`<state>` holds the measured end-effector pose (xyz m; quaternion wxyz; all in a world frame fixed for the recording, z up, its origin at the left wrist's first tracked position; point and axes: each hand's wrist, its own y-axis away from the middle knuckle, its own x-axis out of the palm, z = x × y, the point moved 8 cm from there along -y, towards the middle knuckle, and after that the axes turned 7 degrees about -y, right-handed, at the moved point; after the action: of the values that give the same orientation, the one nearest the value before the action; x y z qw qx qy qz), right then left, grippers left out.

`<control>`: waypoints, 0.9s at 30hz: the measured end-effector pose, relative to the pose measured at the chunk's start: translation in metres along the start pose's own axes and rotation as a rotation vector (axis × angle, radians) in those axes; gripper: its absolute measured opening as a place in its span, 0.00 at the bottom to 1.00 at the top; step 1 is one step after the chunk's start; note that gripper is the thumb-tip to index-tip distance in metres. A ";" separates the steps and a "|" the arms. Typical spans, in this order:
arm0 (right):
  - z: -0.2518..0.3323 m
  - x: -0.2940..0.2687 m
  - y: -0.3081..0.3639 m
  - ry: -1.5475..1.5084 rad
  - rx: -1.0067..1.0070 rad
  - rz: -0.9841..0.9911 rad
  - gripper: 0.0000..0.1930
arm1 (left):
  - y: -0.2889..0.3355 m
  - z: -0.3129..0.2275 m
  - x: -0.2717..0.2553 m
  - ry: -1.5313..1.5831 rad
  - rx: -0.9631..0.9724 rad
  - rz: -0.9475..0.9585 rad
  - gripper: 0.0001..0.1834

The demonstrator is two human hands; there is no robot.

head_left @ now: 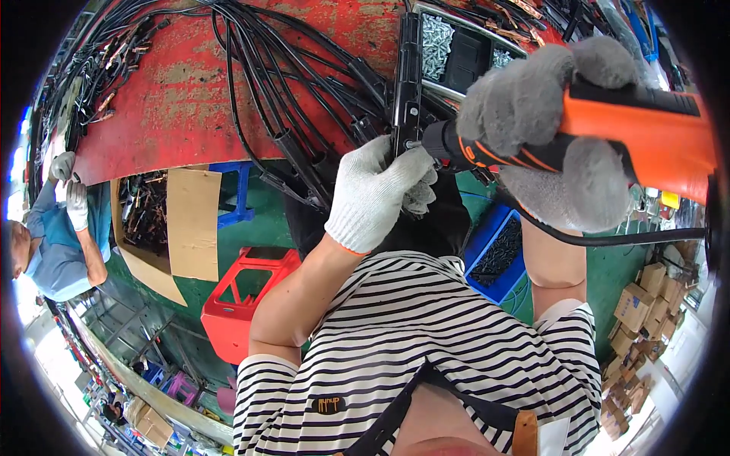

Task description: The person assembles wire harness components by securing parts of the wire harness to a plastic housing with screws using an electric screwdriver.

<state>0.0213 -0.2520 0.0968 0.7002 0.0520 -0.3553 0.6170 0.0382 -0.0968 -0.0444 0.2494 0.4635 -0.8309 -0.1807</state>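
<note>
Up around the top middle of the frame, a long black plastic piece [408, 76] stands pretty much vertical in my view, sitting over the edge of a scuffed red table [182, 106]. The person's left hand [365, 194], in a white knit glove, has its lower end, thumb on one side and fingers curled in on the other, no real gap left. Coming in from the right, the right hand [517, 106], in a glove gone grey on the fingers, is wrapped properly around a chunky orange-and-black power driver [646, 133]. Its black nose points left at the piece, right beside the left fingertips, and a bit of shiny metal shows there. Can't tell from here if the tip is actually touching.

Top left of centre, a fat bundle of black cables [258, 61] fans out across the table, some ending in black handle-like bits just beside the left hand. Silver screws [436, 45] sit in a tray behind the piece, top right of centre. Lower down, there's a red stool [228, 334] left of the striped shirt [418, 327], and a blue bin [487, 232] of small dark parts right of centre. Over on the left, a cardboard box [194, 224] full of dark, coppery pieces, with a co-worker [61, 243] in blue beside it, gloves on, at the table's edge.
</note>
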 end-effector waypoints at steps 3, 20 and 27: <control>-0.010 -0.005 -0.009 0.007 0.006 0.006 0.24 | -0.002 0.005 -0.002 0.021 0.016 0.021 0.15; -0.018 -0.007 0.003 0.057 0.053 0.022 0.19 | -0.001 0.007 -0.004 0.053 0.053 -0.040 0.12; 0.006 0.006 -0.036 -0.169 -0.089 0.178 0.18 | 0.005 0.005 -0.006 -0.010 0.093 0.038 0.13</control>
<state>0.0513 -0.2584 0.1180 0.6120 0.0410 -0.4430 0.6538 0.0346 -0.0885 -0.0478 0.2270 0.4578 -0.8482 -0.1395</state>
